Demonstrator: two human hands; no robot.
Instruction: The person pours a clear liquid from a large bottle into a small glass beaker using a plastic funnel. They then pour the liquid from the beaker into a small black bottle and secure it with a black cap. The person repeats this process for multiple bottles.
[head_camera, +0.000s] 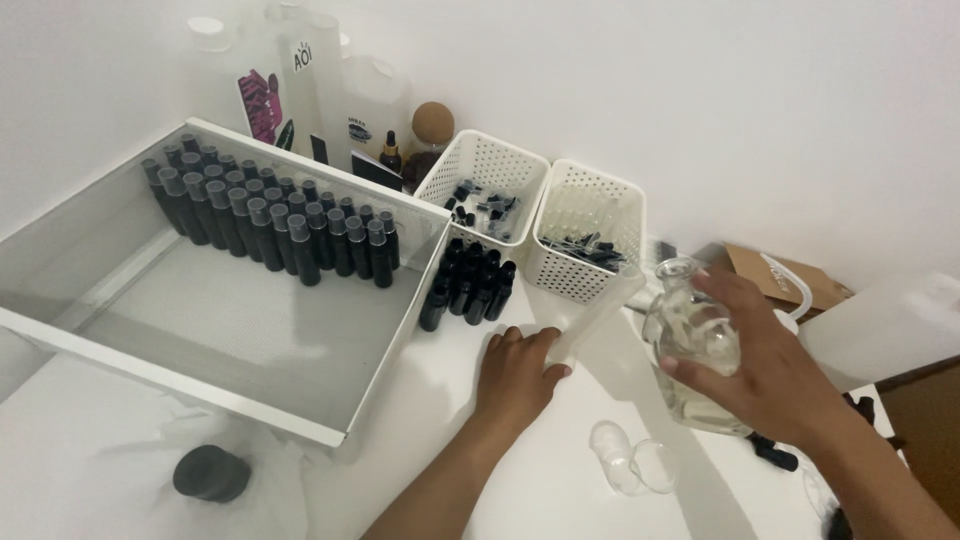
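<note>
Right hand (770, 375) clamped on tilted clear glass bottle (690, 350). Left hand (515, 375) grips translucent measuring cylinder (595, 315) on white bench (480, 500) (black bottles (470, 280) just beside).

right hand (770, 375) gripping glass bottle (690, 350), black vials (270, 215)
</note>
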